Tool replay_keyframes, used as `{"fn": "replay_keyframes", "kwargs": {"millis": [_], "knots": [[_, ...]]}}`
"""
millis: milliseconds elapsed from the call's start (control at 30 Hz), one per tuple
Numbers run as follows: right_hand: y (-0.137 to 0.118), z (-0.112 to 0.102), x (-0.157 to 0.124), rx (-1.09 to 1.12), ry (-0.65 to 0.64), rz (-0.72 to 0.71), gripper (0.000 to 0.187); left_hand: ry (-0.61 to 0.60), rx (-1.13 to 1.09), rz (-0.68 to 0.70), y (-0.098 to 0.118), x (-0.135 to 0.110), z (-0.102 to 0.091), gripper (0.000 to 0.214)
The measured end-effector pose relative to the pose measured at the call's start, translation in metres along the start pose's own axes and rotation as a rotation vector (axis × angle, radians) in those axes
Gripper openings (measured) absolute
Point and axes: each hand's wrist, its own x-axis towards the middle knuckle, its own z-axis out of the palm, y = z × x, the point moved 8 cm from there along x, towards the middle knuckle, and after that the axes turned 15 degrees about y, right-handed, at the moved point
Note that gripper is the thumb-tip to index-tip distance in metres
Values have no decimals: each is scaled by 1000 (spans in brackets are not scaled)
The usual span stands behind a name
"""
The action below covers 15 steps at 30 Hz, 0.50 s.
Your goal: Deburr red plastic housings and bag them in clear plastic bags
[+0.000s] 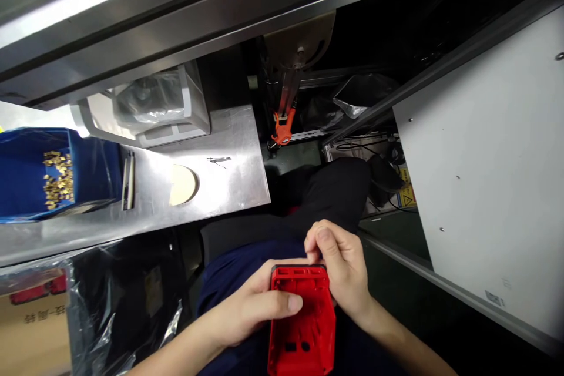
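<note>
A red plastic housing (308,335), hollow side up with a black edge at its top end, rests over my lap. My left hand (268,299) grips it from the left, the thumb lying across the near wall and into the hollow. At the housing's upper right corner is my right hand (339,264), its fingers curled in and the thumb pressed against them. Whatever those fingers pinch, if anything, is too small or hidden to make out. The right hand touches or nearly touches the housing's edge.
On the metal bench (233,188) at left stand a blue bin (97,170) of small brass pieces (59,179), a grey bin (198,100), tweezers (128,181) and a cream half-round piece (183,184). An orange air gun (284,126) hangs ahead. A white panel (493,158) stands right; a cardboard box (35,329) lower left.
</note>
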Motion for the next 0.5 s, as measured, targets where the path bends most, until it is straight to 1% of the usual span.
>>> {"fn": "replay_keyframes", "kwargs": {"millis": [67, 167, 233, 400, 433, 500], "knots": [[0, -2, 0, -9, 25, -7, 42, 1, 1, 7, 1, 0, 0, 34], [2, 3, -2, 23, -51, 37, 42, 10, 21, 15, 0, 0, -2, 33], [2, 3, -2, 24, -58, 37, 42, 13, 25, 11, -1, 1, -2, 34], [0, -8, -2, -15, 82, -50, 41, 8, -4, -7, 0, 1, -1, 39], [-1, -8, -2, -9, 81, -53, 41, 5, -10, -11, 0, 1, -1, 40], [0, -3, -2, 23, 15, -27, 39, 4, -7, -14, -2, 1, -2, 39]]}}
